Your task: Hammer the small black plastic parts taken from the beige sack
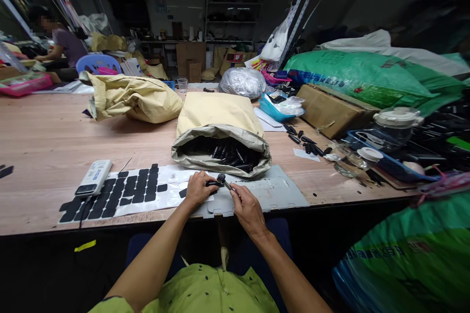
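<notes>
Head view: the left hand (199, 188) pinches a small black piece (212, 183) in its fingers. The right hand (247, 208) is closed on a thin metal tool (226, 184). The tool points to ten o'clock, and its round dark end is right by the piece. I can't tell if they touch.

The piece lies between the hands, at three o'clock from the left hand and ten o'clock from the right. Its long side seems to run from nine to three. The left hand is nearer, since it has hold of it.

Both hands are near the front edge of the worktop (47, 132), by a grey board (282, 190). At twelve o'clock a bag (220, 110) gapes toward them, with black parts (235, 154) inside. Black patches (141, 186) sit at nine o'clock, with a white gadget (93, 176) past them. Loose black bits (310, 145) and a box (326, 110) are at two o'clock.
</notes>
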A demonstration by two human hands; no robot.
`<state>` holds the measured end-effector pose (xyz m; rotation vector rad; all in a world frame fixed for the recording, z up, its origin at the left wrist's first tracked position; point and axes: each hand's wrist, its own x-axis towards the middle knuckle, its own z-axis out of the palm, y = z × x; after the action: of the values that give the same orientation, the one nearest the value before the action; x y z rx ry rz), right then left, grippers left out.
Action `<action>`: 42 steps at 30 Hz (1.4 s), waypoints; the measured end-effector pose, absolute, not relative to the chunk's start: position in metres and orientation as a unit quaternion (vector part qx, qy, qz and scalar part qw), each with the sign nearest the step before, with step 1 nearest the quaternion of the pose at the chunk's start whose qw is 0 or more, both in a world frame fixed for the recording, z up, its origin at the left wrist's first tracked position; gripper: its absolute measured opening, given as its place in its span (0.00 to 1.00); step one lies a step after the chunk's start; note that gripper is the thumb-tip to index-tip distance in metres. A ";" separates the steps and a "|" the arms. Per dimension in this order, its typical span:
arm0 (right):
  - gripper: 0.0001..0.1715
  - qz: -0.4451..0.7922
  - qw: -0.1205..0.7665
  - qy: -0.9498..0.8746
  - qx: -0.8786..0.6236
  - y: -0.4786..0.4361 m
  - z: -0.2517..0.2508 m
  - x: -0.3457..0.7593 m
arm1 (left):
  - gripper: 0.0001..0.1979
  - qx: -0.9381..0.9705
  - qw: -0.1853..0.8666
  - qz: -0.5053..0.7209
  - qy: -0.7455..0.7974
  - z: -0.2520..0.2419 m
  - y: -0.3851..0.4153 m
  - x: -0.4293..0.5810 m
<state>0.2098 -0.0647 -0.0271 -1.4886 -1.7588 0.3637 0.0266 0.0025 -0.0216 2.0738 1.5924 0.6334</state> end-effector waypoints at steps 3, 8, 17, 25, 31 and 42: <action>0.20 0.138 0.399 -0.696 -0.581 -0.068 -0.024 0.206 | 0.09 0.748 0.229 0.229 0.580 -0.020 0.002 0.027; 0.21 0.144 0.373 -0.693 -0.600 -0.070 -0.019 0.203 | 0.10 0.743 0.228 0.224 0.588 -0.022 0.003 0.028; 0.21 0.156 0.383 -0.700 -0.583 -0.070 -0.013 0.196 | 0.07 0.748 0.224 0.221 0.584 -0.023 0.003 0.028; 0.19 0.137 0.378 -0.698 -0.592 -0.060 -0.019 0.200 | 0.07 0.744 0.234 0.223 0.585 -0.019 0.002 0.028; 0.17 0.004 0.312 -0.701 -0.641 -0.039 -0.027 0.228 | 0.09 0.746 0.235 0.228 0.580 -0.019 0.001 0.027; 0.14 -0.074 0.277 -0.733 -0.617 -0.025 -0.050 0.240 | 0.09 0.759 0.267 0.224 0.550 -0.011 -0.004 0.020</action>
<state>0.2397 -0.0254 -0.0495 -1.6563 -1.9679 -0.2000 0.0200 -0.0039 -0.0105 2.0484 1.4838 0.6044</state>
